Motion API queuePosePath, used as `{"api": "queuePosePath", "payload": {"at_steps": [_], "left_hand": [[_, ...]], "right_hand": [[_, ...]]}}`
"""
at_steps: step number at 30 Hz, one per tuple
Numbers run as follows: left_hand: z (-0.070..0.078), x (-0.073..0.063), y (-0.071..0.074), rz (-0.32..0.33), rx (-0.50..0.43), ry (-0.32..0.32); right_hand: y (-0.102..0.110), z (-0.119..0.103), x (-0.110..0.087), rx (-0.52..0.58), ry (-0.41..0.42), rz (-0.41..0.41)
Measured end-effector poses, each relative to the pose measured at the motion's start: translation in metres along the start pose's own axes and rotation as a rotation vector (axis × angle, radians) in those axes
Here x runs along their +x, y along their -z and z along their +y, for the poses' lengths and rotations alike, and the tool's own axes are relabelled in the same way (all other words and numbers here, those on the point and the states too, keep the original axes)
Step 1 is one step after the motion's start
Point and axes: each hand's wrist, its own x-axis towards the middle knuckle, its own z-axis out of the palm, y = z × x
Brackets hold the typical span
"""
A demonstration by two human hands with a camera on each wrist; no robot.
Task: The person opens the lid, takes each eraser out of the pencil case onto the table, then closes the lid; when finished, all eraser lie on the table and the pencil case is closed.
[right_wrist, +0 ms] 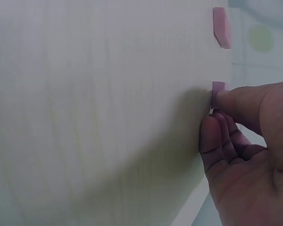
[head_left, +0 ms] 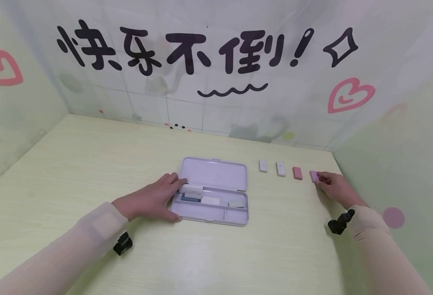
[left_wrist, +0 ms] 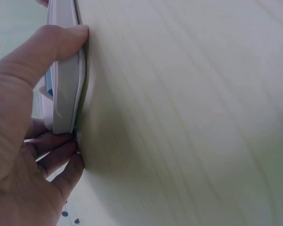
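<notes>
On a pale wood-grain table (head_left: 198, 258), slightly right of centre: a lavender pencil case (head_left: 198, 211), lid (head_left: 214, 174) hinged back to the far side and lying open.

Case interior: one long compartment along the hinge; nearer side split by an upright divider (head_left: 224, 213) into a long left section and a short right one. Contents all in the hinge-side compartment. Left end, a white block (head_left: 190, 188), a greyish eraser (head_left: 193, 195) just in front of it, a dark blue piece (head_left: 190, 200) partly showing below. Mid-length, a white eraser (head_left: 210, 200). Right end, a pale grey-green eraser (head_left: 236, 204), apart from the others.

Left hand (head_left: 150, 201) spread about the case's left end, gripping it: thumb at the near edge, fingers at the far side.

Right of the case, a spaced row on the table: two white erasers (head_left: 263, 165) (head_left: 281, 169), a reddish-pink eraser (head_left: 297, 173), then a lilac eraser (head_left: 314, 176) at the far right end. Right hand (head_left: 336, 189) pinches the lilac one between thumb and fingertips; the right wrist view shows the thumb over part of it. Both sleeves (head_left: 61, 250) (head_left: 379, 241) pale.

Behind, a whitish sheet (head_left: 187, 88) with black lettering and a pink heart (head_left: 350, 96).
</notes>
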Motion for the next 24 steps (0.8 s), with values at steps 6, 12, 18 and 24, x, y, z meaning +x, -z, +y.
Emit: {"api": "queuePosePath", "payload": {"at_steps": [6, 12, 18, 24], "left_hand": [[0.001, -0.001, 0.001, 0.003, -0.003, -0.004], [0.001, 0.000, 0.000, -0.014, 0.002, 0.000], [0.000, 0.001, 0.001, -0.015, 0.011, 0.005], [0.000, 0.002, 0.001, -0.015, 0.021, 0.010]], "right_hand": [[0.000, -0.001, 0.000, 0.018, -0.013, -0.002], [0.007, -0.014, -0.006, 0.046, -0.005, 0.032], [0.005, -0.064, -0.002, 0.028, 0.167, 0.134], [-0.017, -0.131, 0.001, 0.003, 0.456, 0.118]]}}
